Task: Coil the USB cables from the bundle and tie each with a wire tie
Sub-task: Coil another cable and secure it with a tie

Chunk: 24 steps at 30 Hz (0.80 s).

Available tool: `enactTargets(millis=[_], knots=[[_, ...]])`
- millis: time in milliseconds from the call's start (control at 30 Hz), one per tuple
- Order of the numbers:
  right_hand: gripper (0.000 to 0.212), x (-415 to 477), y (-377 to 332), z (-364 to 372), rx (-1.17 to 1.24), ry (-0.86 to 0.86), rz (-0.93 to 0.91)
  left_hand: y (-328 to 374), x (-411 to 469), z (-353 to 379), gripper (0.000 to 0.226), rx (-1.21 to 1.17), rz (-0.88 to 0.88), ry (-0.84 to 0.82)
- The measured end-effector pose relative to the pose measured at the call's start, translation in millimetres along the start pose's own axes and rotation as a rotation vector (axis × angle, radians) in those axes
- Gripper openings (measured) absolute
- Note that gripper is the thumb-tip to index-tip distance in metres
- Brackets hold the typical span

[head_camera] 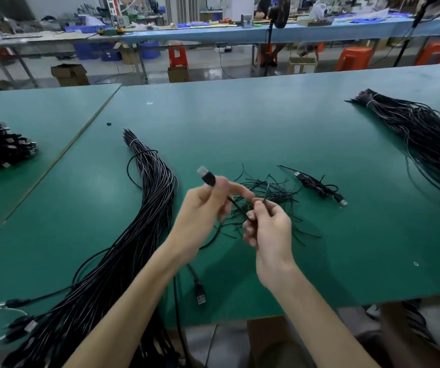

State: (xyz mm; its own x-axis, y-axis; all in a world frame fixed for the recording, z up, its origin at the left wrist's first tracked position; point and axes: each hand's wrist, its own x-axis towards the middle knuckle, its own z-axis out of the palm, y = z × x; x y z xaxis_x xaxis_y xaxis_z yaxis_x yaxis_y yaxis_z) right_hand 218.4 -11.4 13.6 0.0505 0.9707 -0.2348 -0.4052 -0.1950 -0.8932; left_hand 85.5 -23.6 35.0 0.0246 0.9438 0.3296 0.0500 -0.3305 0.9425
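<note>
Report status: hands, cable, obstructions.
Left hand grips USB cable at plug; right hand pinches its cord. Not coiled yet. Loose wire ties on table, nothing blocking.

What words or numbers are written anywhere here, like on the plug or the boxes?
No text here can be read.
On the USB plug gripped by the left hand: no marking shows.
On the cardboard box on the floor behind the green table: a pale label, too blurred to read.
On the red-and-white machine panel far back: too small to read.
</note>
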Motion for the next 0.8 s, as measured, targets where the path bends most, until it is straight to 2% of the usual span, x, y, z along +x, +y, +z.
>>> enactTargets(millis=[167,267,367,533,700,800], knots=[[0.014,-8,29,-11,-0.385,-0.189,-0.245,-29,22,-22,0.046,-0.583,-0.309,0.143],[0.017,-7,36,-13,-0.485,-0.23,-0.306,-40,22,-34,0.049,-0.753,-0.393,0.072],[0.021,-5,37,-13,-0.527,-0.254,-0.304,-41,21,-43,0.047,-0.832,-0.37,0.003],[0.023,-6,39,-14,-0.576,-0.268,-0.301,-40,18,-47,0.028,-0.973,-0.392,0.0],[0.037,-7,39,-14,-0.631,-0.274,-0.292,-40,16,-48,0.032,-0.969,-0.371,-0.021],[0.031,-10,41,-13,-0.613,-0.223,-0.455,-39,14,-49,0.038,-0.914,-0.352,-0.03]])
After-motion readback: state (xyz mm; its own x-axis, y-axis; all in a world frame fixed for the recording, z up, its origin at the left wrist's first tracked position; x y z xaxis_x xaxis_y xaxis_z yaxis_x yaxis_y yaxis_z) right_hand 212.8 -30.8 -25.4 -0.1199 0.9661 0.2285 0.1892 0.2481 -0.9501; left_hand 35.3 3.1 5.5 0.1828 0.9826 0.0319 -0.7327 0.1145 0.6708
